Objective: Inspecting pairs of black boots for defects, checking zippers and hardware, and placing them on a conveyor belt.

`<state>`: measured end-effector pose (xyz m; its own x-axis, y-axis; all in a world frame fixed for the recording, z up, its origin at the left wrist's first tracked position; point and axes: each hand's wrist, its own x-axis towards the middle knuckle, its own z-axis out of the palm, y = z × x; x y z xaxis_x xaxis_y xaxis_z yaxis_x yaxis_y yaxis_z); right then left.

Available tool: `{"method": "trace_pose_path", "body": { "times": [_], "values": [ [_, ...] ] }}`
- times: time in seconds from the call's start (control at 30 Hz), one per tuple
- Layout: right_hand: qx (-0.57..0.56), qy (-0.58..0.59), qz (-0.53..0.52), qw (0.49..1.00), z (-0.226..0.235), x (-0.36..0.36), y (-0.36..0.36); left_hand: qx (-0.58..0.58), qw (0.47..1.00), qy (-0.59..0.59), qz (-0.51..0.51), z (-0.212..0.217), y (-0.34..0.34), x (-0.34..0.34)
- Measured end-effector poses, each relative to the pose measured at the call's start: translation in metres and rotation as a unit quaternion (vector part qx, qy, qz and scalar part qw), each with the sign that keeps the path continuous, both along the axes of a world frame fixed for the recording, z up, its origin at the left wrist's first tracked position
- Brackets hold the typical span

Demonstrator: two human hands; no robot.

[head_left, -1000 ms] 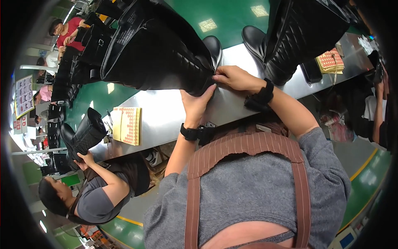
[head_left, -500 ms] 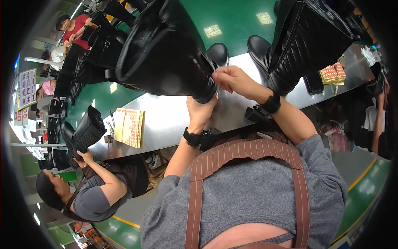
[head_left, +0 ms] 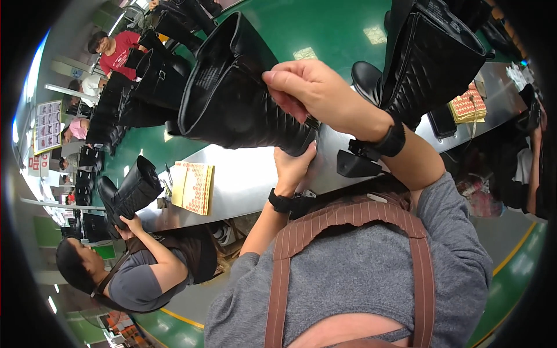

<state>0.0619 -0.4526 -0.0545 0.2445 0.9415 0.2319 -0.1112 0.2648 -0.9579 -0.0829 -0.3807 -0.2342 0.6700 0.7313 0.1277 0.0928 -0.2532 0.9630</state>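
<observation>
A tall black boot (head_left: 232, 113) tilts over the metal table, its open shaft top toward the upper left. My left hand (head_left: 293, 168) is closed around the boot's heel and ankle from the near side. Over the upper shaft, my right hand (head_left: 325, 95) is closed in a pinch beside the boot's side seam. Whatever lies between its fingertips is hidden. To the right stands another tall black boot (head_left: 426, 66) with quilted stitching, apart from both hands.
The metal table (head_left: 243, 180) bears a yellow pad of red-printed stickers (head_left: 192, 188), a second sticker pad (head_left: 469, 104) and a dark phone-like slab (head_left: 442, 122). At left, a co-worker (head_left: 145, 264) holds a black boot (head_left: 134, 188). Several boots (head_left: 107, 110) line the far left.
My right hand has moved up along the shaft from the ankle toward the boot's top, fingers still pinched. The left hand stays at the heel.
</observation>
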Motion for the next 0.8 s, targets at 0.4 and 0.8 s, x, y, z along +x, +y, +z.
{"method": "trace_pose_path", "body": {
  "times": [0.4,0.8],
  "values": [
    [0.037,-0.132,-0.034,0.99,-0.024,0.011,0.008,0.633,0.76,0.051,0.134,0.239,0.0,0.008],
    [0.038,-0.129,-0.023,0.991,-0.006,0.006,0.0,0.567,0.817,0.081,0.069,0.249,0.012,-0.001]
  ]
}}
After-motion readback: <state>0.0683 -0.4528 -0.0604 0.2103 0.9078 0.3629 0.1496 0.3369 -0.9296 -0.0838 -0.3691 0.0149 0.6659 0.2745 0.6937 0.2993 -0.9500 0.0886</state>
